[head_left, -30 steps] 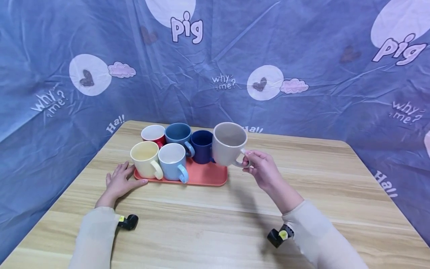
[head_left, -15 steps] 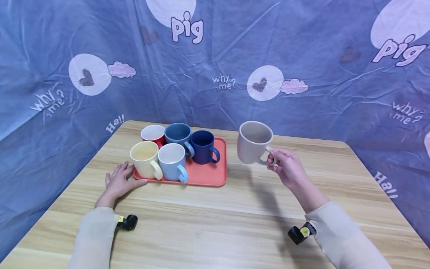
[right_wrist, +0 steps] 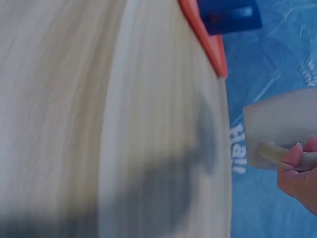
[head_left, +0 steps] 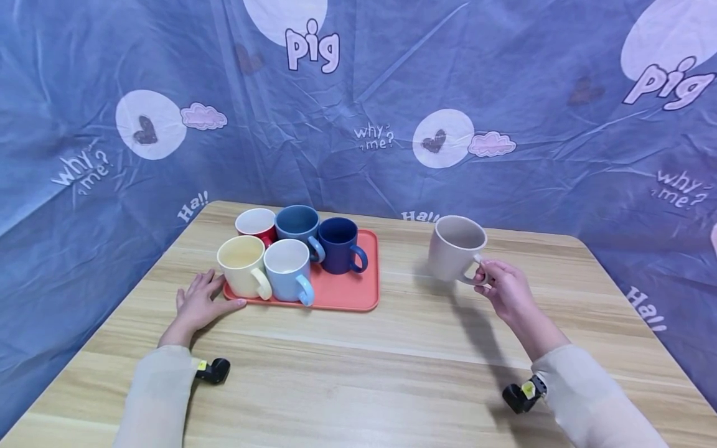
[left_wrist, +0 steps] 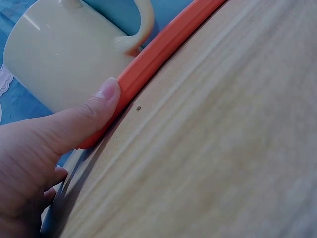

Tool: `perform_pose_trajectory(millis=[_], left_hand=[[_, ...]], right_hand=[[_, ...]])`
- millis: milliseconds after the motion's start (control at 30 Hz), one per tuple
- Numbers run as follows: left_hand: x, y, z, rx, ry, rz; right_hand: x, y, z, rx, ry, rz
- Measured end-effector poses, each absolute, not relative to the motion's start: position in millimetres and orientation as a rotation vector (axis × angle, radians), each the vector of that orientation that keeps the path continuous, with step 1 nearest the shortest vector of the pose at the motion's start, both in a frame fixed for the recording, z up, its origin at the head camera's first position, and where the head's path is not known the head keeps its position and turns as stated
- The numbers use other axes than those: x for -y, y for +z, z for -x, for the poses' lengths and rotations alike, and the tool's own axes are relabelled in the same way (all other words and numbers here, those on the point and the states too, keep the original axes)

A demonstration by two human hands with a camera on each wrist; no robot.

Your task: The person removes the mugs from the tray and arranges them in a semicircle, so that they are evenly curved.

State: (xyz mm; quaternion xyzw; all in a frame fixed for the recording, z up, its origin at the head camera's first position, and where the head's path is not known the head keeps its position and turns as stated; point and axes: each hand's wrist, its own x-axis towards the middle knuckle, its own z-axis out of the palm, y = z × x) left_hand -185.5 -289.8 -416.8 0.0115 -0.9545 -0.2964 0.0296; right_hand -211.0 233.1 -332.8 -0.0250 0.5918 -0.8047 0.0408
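Note:
My right hand pinches the handle of a light grey mug and holds it upright, right of the tray. In the right wrist view the mug stands apart from its shadow on the wood. My left hand lies at the front left corner of a coral-red tray, fingers spread. In the left wrist view its thumb touches the tray's rim, close to a cream mug. On the tray also stand a light blue mug, a dark blue mug, a teal mug and a red mug with a white inside.
Under everything is a wood-grain table. A blue printed cloth hangs behind it and along the sides. Black wrist cameras sit on the left wrist and the right wrist.
The grey mug has moved right with my right hand, from over the tray's right end to beside the tray, and lately downward. My left hand and the other mugs have stayed put.

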Motion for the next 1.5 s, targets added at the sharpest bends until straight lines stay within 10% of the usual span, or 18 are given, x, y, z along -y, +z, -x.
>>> perform_pose_trajectory(millis=[1500], left_hand=[[290,-418,187,2.95,-0.902,-0.043]], right_hand=[[-303,-374,227,-1.664,-2.583,0.051]])
